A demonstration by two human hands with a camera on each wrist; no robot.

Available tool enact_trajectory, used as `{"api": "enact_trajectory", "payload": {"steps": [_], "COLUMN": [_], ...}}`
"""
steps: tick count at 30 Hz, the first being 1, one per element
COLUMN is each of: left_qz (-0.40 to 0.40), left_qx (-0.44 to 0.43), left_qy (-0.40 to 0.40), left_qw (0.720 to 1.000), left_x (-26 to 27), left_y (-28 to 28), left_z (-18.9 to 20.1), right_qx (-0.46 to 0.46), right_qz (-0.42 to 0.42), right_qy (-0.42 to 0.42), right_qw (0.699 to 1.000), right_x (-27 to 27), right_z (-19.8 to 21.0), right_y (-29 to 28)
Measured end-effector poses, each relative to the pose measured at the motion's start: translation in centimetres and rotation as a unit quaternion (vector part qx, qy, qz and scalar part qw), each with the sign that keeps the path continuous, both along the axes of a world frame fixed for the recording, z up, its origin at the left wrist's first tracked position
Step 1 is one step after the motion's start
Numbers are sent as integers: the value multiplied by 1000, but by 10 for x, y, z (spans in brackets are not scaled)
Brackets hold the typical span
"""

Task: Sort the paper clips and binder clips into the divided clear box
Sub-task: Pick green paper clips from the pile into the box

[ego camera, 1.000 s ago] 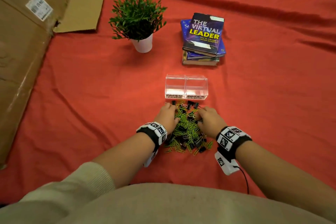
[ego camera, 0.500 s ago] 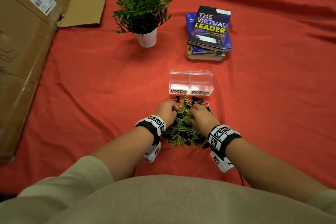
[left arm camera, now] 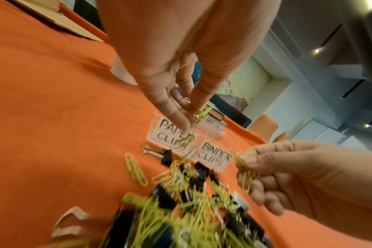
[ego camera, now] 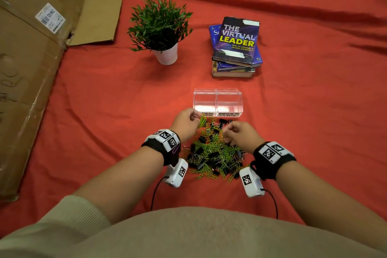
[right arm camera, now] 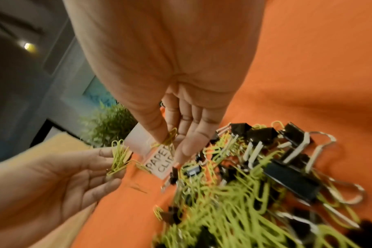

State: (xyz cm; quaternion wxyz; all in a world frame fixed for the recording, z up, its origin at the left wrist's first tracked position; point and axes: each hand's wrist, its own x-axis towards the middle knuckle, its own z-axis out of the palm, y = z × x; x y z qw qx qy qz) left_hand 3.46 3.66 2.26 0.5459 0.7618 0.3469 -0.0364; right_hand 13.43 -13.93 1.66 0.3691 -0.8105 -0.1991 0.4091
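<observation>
Clear box (ego camera: 217,101), long axis left-right.

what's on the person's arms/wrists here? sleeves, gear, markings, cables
Bare hands, no gloves. Left wrist and right wrist each wear a black band with white black-patterned marker tiles, plus a white tagged camera unit underneath trailing a thin black cable. Beige ribbed sleeve pushed up.

We seem to be in an office or meeting room: our bench (ego camera: 104,100) wears a red cloth, with a stack of management books (ego camera: 235,48), a small potted plant (ego camera: 161,27) and a flattened cardboard box (ego camera: 31,58) on it (the wrist views catch recessed ceiling lights (left arm camera: 316,50) and orange chairs (left arm camera: 263,125) behind).
</observation>
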Motion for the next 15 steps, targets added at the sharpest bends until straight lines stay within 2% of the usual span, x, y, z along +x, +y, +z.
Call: {"api": "enact_trajectory", "payload": {"steps": [4,7,10,13,15], "left_qz": [-4,-14,-60,-144,-172], "left_qx": [24,67,148,213,240], "left_qy": [-26,-31,25,71,67], "left_qw": [999,997,987,964,953], "left_x": [29,53,67,71,68], "left_y": [15,26,30,28,26], "left_z": [17,21,18,11,10], "right_qx": [57,85,72,33,14], "right_qz": [-67,-98,-86,-53,-29], "right_qy": [87,111,80,-8,-65], "right_qw": [992,985,990,998,997], "right_x": [15,25,39,49,52], "right_z": [18,32,38,36,34], "right_y": [2,10,24,44,59]}}
